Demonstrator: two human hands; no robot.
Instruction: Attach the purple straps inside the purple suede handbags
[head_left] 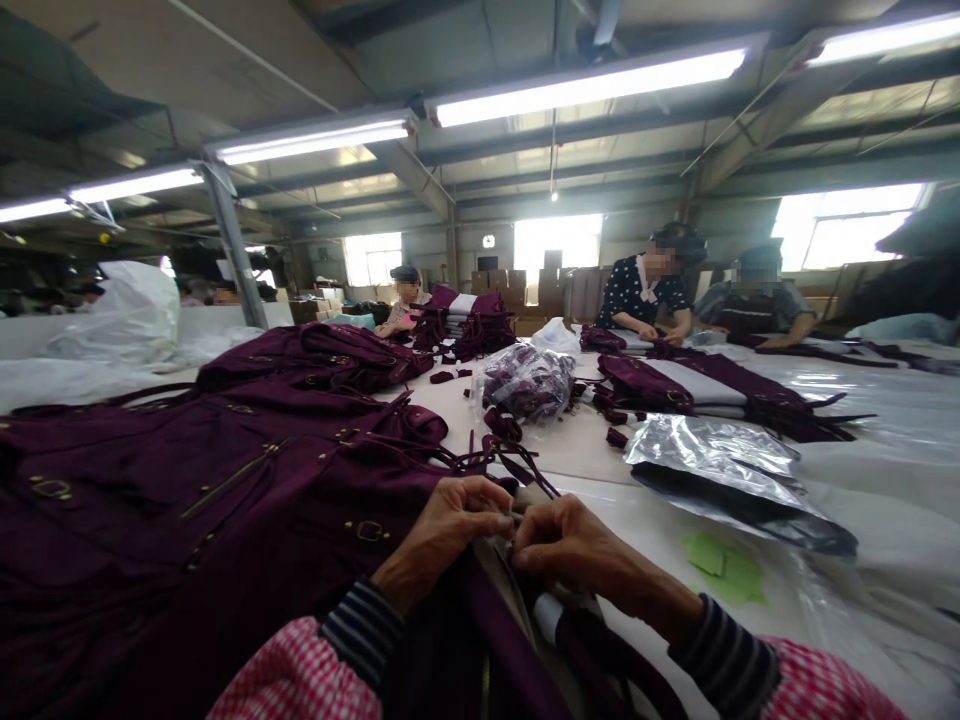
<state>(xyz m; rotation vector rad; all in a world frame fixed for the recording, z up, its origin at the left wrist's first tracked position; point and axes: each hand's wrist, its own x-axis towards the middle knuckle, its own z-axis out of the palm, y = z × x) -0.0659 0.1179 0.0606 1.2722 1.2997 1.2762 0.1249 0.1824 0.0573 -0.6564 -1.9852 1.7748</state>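
Where the striped cuffs come up from the bottom of the view, the left hand (450, 530) and the right hand (574, 545) are held close together with their fingertips almost meeting. Both are pinched shut on a small part of the purple garment (442, 650) that is drawn up between the forearms; what exactly is nipped between the fingertips cannot be told. Thin purple straps (517, 465) are seen just beyond the knuckles. To the left, a broad heap of like garments (225, 470) with brass buckles and zips is spread over the worktop (592, 455), reaching up to the left hand. Farther back, a clear bag (525, 380) filled with purple pieces is set near the middle. To the right, a silvery plastic pouch (712, 460) is laid flat, and green paper slips (724, 570) are seen just beside it, nearer the right forearm. Across the worktop, other people (652, 290) are bent over folded garments (697, 385)
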